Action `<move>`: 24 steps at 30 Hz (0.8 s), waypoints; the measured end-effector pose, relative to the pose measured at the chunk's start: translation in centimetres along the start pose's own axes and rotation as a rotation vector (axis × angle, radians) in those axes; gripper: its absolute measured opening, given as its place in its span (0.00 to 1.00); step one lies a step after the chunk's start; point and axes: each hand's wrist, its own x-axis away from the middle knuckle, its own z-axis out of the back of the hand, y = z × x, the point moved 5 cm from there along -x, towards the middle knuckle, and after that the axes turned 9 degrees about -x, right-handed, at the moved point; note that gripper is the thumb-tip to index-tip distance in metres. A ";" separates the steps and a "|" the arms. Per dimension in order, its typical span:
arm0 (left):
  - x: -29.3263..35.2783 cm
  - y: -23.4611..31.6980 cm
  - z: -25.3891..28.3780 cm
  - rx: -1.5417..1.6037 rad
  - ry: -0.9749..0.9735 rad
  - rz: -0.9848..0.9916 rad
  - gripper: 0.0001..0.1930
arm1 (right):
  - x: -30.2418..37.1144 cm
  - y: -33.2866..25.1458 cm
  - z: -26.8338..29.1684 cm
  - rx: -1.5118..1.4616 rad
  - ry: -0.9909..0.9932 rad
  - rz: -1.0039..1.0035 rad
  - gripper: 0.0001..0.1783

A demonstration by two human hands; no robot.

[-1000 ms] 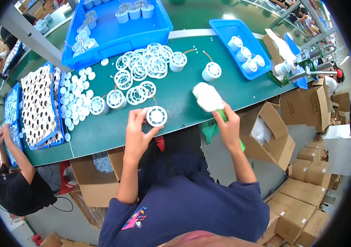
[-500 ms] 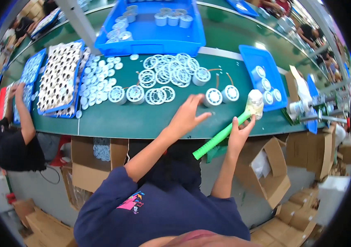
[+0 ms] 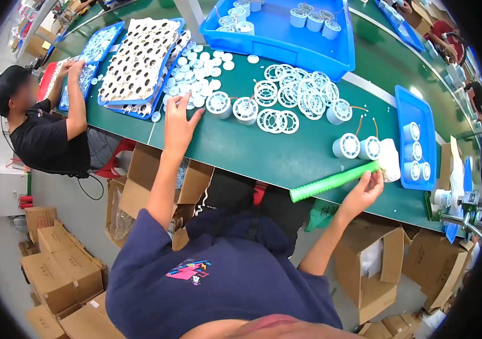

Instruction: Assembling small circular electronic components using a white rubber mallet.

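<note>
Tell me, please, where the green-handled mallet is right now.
The green-handled mallet is right of centre in the head view, held in the right hand, its white head between a white cylinder and the small blue tray.

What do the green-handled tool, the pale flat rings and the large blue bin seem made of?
Tool handle: probably plastic, opaque green, with a ribbed grip.
Tool head: white, matte and uneven, perhaps wrapped; material unclear.
Flat rings: likely moulded plastic, pale and thin, with repeated cut-outs.
Blue bin: likely moulded plastic, smooth, evenly coloured.
</note>
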 end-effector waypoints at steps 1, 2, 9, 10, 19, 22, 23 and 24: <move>-0.4 -0.2 -0.2 0.002 -0.002 -0.006 0.25 | 0.3 -0.3 -0.3 0.019 0.005 0.025 0.22; -0.7 -0.4 -0.5 -0.034 -0.011 -0.023 0.23 | 0.5 -0.6 -0.4 0.039 0.012 0.050 0.21; -0.8 -0.8 0.7 0.012 0.068 -0.022 0.13 | 2.1 -1.4 1.3 0.051 0.172 0.157 0.18; -0.5 -0.6 1.0 0.063 0.089 -0.024 0.11 | 2.4 -1.7 1.2 0.056 0.188 0.211 0.17; 6.2 12.0 2.9 1.268 -0.518 0.472 0.07 | 11.1 -11.3 -10.0 -0.175 -0.784 0.353 0.23; 7.0 13.9 0.7 1.458 -0.571 0.587 0.08 | 12.8 -10.1 -12.7 -0.234 -0.809 0.367 0.27; 7.1 13.8 0.3 1.440 -0.596 0.578 0.09 | 12.5 -9.6 -12.8 -0.198 -0.825 0.393 0.27; 7.1 13.5 0.1 1.443 -0.595 0.577 0.09 | 12.4 -9.5 -12.9 -0.196 -0.825 0.396 0.27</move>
